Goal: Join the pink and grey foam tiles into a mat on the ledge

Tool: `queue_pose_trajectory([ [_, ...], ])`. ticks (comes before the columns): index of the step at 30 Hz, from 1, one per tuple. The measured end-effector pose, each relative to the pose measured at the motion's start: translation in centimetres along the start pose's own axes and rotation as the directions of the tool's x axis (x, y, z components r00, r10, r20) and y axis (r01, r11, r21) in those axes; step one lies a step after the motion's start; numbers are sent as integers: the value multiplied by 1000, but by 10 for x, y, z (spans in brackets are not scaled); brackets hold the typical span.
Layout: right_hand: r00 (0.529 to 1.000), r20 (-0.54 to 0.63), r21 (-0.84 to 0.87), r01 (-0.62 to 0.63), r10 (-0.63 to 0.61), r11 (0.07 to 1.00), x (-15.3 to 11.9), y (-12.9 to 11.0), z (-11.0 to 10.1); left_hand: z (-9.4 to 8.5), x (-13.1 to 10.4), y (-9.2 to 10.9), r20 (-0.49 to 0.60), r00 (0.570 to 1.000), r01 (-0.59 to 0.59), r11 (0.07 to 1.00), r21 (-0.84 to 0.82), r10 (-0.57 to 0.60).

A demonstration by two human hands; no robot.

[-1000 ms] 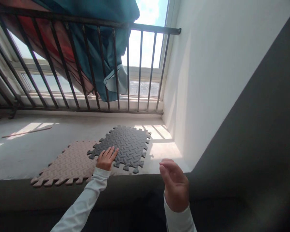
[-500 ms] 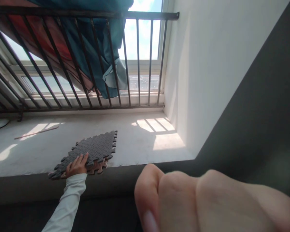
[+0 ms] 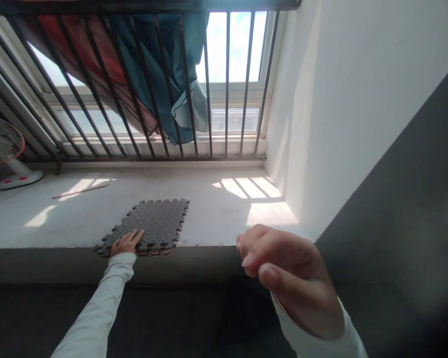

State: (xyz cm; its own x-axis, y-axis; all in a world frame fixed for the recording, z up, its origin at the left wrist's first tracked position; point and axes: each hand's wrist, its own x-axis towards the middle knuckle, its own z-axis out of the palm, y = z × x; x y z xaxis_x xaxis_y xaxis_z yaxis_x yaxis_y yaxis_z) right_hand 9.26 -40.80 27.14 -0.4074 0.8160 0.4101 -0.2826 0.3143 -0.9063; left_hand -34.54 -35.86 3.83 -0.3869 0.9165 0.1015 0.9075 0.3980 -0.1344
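Dark grey foam mats [image 3: 159, 219] with jigsaw edges lie stacked on the white window ledge [image 3: 209, 214], their near edge jutting slightly over its front. My left hand [image 3: 127, 242] rests on the near left part of the top mat, fingers spread over it. Brownish edge teeth show from beneath the grey mat. My right hand [image 3: 287, 273] is raised in front of the ledge, right of the mats and apart from them. Its fingers are curled with the thumb near the fingertips, and nothing shows between them.
Dark metal railing [image 3: 227, 89] runs along the back of the ledge, before a window with a blue and red curtain [image 3: 160, 74]. A fan [image 3: 18, 176] stands at the far left. A thin stick [image 3: 80, 191] lies near it. A white wall [image 3: 343, 99] rises at right.
My right hand has drawn back from close to the camera, showing its wrist and sleeve. The mats lie flatter on the ledge beneath my left hand. The view has shifted, showing more of the fan.
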Motion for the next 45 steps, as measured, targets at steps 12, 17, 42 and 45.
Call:
queue_pose_trajectory([
  [12,808,-297,-778,-514,509,361,0,232,-76,-10,20,-8,264,964,-52,997,50,37],
  [17,812,-277,-842,-462,514,277,-5,237,-71,-33,18,29,357,934,-62,990,129,12],
  [42,790,-160,-974,-224,592,36,-12,229,-55,-44,33,121,574,760,-394,918,33,305],
  [45,788,-162,-974,-224,594,31,-11,228,-55,-42,36,119,582,752,-387,922,11,309],
])
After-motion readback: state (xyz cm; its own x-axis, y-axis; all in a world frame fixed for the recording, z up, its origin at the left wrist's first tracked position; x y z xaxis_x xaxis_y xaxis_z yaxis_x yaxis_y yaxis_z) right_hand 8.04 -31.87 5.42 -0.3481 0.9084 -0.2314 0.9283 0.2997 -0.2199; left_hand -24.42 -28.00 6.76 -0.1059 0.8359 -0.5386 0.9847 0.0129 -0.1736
